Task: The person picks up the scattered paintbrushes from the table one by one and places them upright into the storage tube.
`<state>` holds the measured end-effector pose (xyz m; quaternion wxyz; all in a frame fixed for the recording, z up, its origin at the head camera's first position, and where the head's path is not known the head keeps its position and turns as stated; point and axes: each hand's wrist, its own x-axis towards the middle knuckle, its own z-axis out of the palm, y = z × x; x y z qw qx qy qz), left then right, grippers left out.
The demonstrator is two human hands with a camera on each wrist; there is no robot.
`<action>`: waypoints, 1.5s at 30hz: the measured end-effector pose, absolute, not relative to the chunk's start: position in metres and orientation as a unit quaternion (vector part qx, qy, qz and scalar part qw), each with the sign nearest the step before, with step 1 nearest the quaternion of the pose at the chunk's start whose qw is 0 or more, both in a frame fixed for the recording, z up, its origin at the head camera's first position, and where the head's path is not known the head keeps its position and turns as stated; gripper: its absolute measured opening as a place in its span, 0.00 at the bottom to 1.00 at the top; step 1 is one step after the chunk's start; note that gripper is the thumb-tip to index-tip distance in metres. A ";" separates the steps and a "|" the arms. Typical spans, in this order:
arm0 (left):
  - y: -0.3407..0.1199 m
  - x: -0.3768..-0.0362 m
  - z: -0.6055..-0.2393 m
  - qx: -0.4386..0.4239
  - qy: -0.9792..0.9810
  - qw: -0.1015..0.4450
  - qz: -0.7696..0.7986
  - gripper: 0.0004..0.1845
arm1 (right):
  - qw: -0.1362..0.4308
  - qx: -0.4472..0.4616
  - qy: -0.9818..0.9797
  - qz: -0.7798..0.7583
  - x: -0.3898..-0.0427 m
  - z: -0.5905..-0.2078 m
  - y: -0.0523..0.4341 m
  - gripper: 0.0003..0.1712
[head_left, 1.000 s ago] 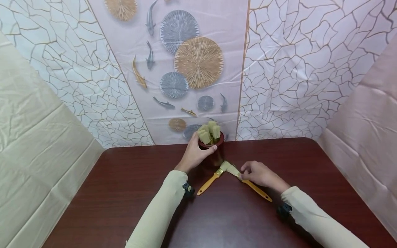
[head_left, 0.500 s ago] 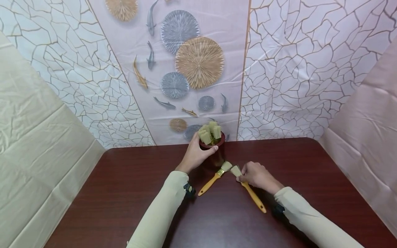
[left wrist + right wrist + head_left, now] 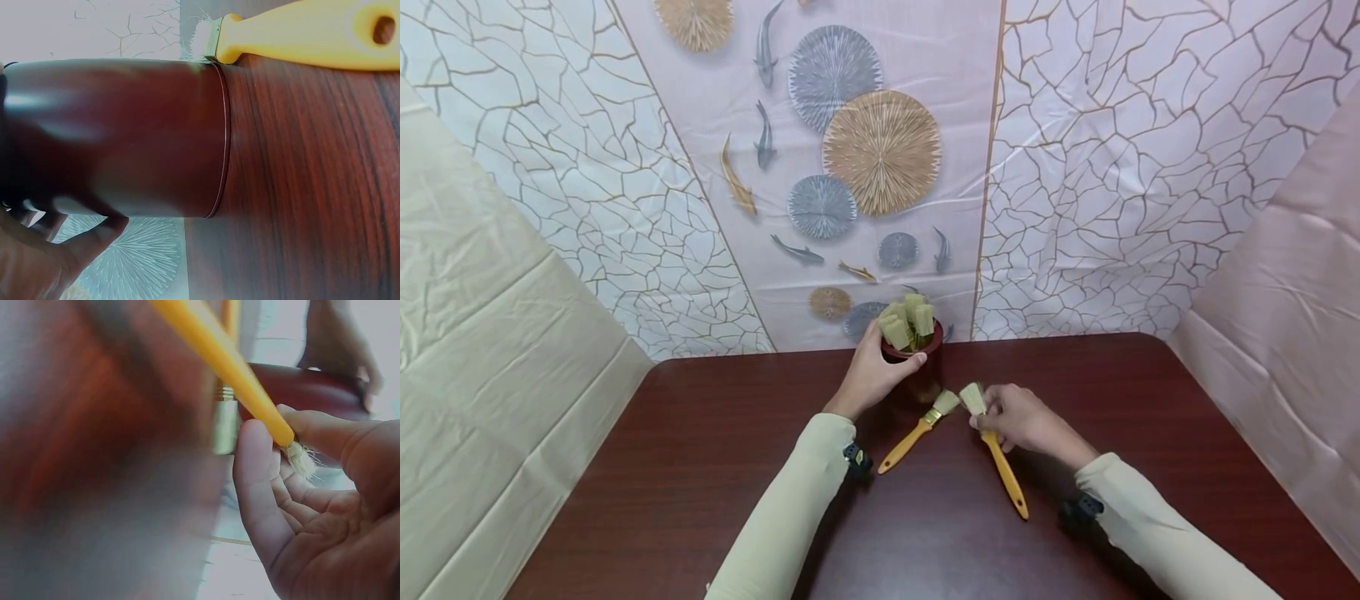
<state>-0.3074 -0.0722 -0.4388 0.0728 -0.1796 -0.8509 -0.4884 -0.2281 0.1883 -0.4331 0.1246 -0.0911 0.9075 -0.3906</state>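
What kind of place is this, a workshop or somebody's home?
Probably a makeshift recording booth, not a home: printed plastic sheets hang as walls around a bare dark wooden table, which holds only paintbrushes and a brown pot.

Both arms wear long pale cream fabric sleeves (image 3: 790, 500); small black strapped wrist devices (image 3: 853, 458) sit at each cuff.

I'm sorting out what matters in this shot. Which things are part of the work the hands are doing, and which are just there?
In use:
- left hand gripping the dark red pot of brushes
- right hand pinching a yellow-handled brush

Just there:
- second yellow-handled brush lying beside the pot
- wooden table
- patterned backdrop
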 end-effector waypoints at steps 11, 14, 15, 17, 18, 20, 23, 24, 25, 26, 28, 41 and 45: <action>-0.073 -0.309 -0.439 -0.181 -0.850 0.075 -0.488 0.51 | -0.007 -0.174 0.905 -0.388 -0.230 -0.347 0.184 0.10; -0.073 -0.309 -0.438 -0.183 -0.851 0.075 -0.487 0.52 | -0.042 -0.184 0.904 -0.384 -0.230 -0.322 0.180 0.11; -0.073 -0.309 -0.438 -0.182 -0.851 0.075 -0.487 0.52 | -0.053 -0.187 0.902 -0.387 -0.231 -0.315 0.177 0.11; -0.073 -0.309 -0.438 -0.183 -0.849 0.073 -0.491 0.52 | -0.084 -0.192 0.898 -0.386 -0.232 -0.300 0.172 0.13; -0.072 -0.309 -0.437 -0.183 -0.848 0.073 -0.492 0.52 | -0.100 -0.195 0.896 -0.386 -0.233 -0.293 0.170 0.13; -0.073 -0.308 -0.437 -0.182 -0.847 0.072 -0.495 0.52 | -0.136 -0.199 0.891 -0.385 -0.236 -0.282 0.164 0.14; -0.072 -0.307 -0.436 -0.182 -0.844 0.068 -0.500 0.51 | -0.192 -0.201 0.884 -0.375 -0.241 -0.268 0.155 0.12; -0.073 -0.307 -0.435 -0.180 -0.845 0.067 -0.498 0.52 | -0.205 -0.202 0.882 -0.374 -0.243 -0.266 0.152 0.11; -0.072 -0.306 -0.435 -0.180 -0.845 0.065 -0.499 0.51 | -0.219 -0.204 0.878 -0.373 -0.246 -0.263 0.149 0.11; -0.072 -0.306 -0.435 -0.180 -0.845 0.064 -0.500 0.51 | -0.233 -0.205 0.876 -0.370 -0.249 -0.262 0.146 0.10; -0.071 -0.307 -0.435 -0.180 -0.845 0.064 -0.499 0.51 | -0.252 -0.208 0.870 -0.370 -0.254 -0.261 0.140 0.10; -0.072 -0.307 -0.438 -0.177 -0.845 0.059 -0.501 0.51 | -0.216 -0.211 0.892 -0.335 -0.286 -0.288 0.109 0.07; -0.072 -0.307 -0.438 -0.177 -0.846 0.054 -0.501 0.52 | -0.182 -0.194 0.914 -0.305 -0.292 -0.301 0.104 0.08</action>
